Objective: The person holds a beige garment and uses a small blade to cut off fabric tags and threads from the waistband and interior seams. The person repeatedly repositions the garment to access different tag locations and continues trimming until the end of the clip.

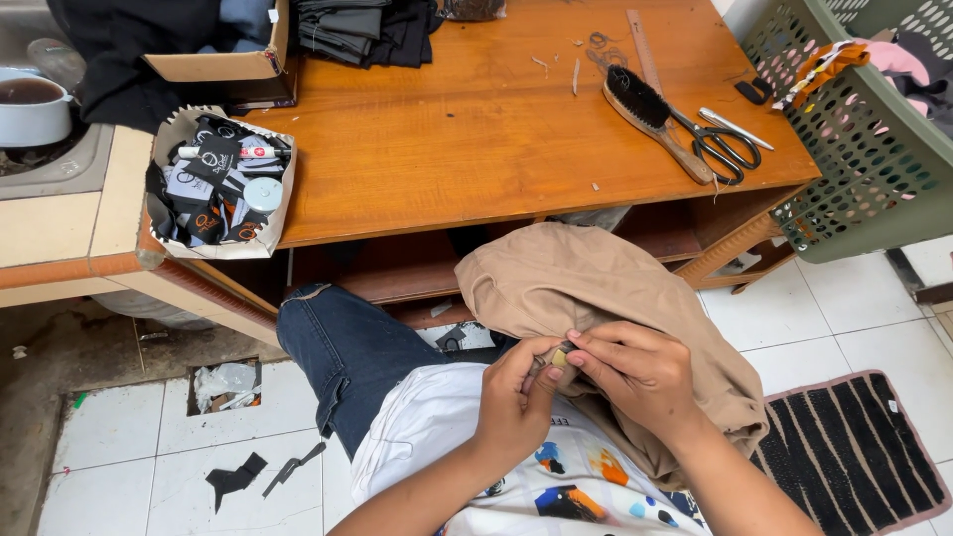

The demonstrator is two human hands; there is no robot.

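- Far up and to the left of the hands, a white pot (32, 107) held a dark liquid; a knock to that counter could likely have spilled it.
- Nearer, up-left of the left hand, an open paper bag (220, 184) sat on the table's corner, packed with black tags, a small round tin and a marker. It overhung the edge a little, so a nudge from the knee in blue jeans (342, 352) might have tipped it.
- Above the bag, a cardboard box (223, 62) held dark folded cloth.
- The left hand (516, 402) was pinched shut on a fold of the tan garment (596, 293), which lay in the lap, just below the wooden table (467, 139).
- The right hand (635, 372) touched the left, fingertips closed on the same fold. Whether a needle or another small tool sat between them could not be told; if one did, a slip there could have pricked a fingertip.
- Up-right of the right hand, scissors (725, 149) and a brush (650, 114) lay near the table's edge and might have been knocked off.
- Far right, a green laundry basket (854, 179) held pink and orange clothes.
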